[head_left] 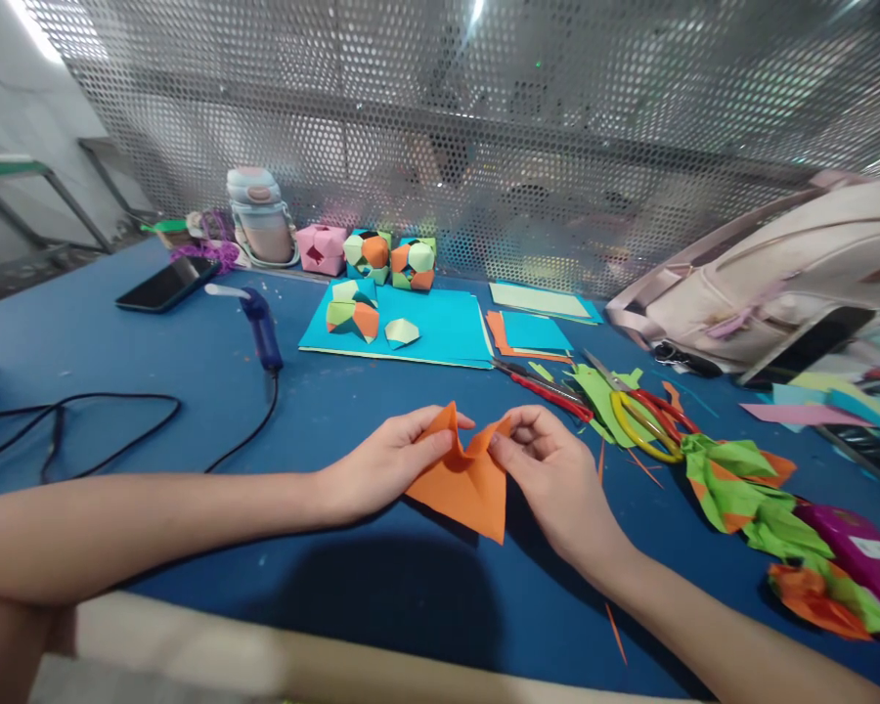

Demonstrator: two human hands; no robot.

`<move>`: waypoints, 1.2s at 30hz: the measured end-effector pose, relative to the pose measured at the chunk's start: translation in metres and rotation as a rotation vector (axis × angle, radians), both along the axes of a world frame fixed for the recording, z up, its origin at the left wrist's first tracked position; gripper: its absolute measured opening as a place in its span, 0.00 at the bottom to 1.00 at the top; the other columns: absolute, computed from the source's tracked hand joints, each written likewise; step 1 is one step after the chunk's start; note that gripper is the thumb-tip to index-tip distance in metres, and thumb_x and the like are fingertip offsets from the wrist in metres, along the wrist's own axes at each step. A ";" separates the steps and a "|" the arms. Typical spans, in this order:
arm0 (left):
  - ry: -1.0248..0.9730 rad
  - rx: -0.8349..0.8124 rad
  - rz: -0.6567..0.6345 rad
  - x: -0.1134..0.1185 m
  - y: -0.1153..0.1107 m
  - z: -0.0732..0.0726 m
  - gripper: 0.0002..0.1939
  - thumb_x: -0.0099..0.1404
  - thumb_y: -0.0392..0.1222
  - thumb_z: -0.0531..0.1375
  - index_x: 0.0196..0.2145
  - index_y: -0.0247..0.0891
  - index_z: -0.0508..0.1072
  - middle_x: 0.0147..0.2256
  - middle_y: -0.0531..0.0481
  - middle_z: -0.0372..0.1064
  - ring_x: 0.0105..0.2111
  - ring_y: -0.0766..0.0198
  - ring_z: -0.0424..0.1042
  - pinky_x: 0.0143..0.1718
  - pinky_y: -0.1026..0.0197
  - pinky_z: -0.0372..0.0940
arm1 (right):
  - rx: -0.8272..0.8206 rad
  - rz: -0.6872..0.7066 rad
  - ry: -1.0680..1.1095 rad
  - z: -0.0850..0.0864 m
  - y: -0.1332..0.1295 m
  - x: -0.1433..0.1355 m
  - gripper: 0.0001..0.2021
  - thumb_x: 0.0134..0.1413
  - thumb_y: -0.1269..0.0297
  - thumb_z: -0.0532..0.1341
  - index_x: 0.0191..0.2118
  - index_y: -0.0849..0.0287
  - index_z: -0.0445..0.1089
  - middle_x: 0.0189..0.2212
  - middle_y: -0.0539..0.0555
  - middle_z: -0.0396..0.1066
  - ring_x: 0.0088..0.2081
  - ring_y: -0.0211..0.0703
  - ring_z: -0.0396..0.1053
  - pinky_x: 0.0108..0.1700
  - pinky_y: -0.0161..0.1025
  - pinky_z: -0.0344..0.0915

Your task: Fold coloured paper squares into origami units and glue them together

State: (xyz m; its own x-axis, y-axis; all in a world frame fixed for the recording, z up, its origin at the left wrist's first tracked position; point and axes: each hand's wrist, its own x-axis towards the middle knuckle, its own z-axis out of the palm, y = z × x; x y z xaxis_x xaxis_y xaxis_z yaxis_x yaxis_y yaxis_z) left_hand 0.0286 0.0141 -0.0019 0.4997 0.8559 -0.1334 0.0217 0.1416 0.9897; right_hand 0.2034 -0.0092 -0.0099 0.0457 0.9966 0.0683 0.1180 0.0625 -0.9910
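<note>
An orange paper sheet [465, 494] is held up between both hands above the blue table, its top edge bent down in the middle. My left hand [392, 460] pinches its upper left corner between thumb and fingers. At the upper right corner, my right hand [550, 474] pinches the paper the same way. Behind the hands, a blue sheet [447, 328] bears a partly assembled folded-paper piece [353, 318] and a small pale green folded piece [402, 333].
Scissors [649, 420], a red cutter [547, 389] and crumpled paper [740, 494] lie right. A glue gun [260, 328] with its cord, a phone [167, 284] and a bottle [262, 220] stand or lie left. Paper cubes [367, 254] line the mesh panel; a backpack [799, 259] sits back right.
</note>
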 end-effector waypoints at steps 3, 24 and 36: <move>0.060 0.082 -0.045 -0.001 -0.001 0.002 0.14 0.61 0.46 0.56 0.41 0.37 0.72 0.34 0.50 0.70 0.35 0.63 0.67 0.34 0.65 0.60 | -0.008 -0.012 -0.047 0.004 -0.002 -0.001 0.12 0.44 0.55 0.64 0.27 0.56 0.63 0.23 0.48 0.66 0.25 0.36 0.63 0.26 0.33 0.61; 0.266 0.332 -0.035 0.000 -0.005 0.007 0.11 0.61 0.43 0.54 0.31 0.33 0.73 0.33 0.49 0.66 0.36 0.63 0.66 0.38 0.64 0.60 | 0.225 0.159 -0.329 0.014 -0.014 0.000 0.09 0.54 0.60 0.57 0.32 0.58 0.71 0.28 0.51 0.67 0.30 0.37 0.65 0.31 0.33 0.63; 0.235 0.243 0.050 0.002 -0.010 0.011 0.12 0.60 0.45 0.55 0.32 0.32 0.71 0.31 0.50 0.66 0.31 0.66 0.64 0.31 0.66 0.59 | 0.465 0.073 -0.605 0.007 -0.013 -0.005 0.06 0.54 0.68 0.55 0.27 0.58 0.63 0.21 0.47 0.64 0.24 0.34 0.61 0.28 0.31 0.60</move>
State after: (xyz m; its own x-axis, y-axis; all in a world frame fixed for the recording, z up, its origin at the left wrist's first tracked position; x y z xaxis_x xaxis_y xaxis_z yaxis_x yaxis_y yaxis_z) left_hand 0.0309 0.0036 0.0087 0.4363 0.8994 -0.0289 0.2520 -0.0913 0.9634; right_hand 0.1987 -0.0218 -0.0033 -0.1979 0.8581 0.4738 0.6111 0.4860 -0.6248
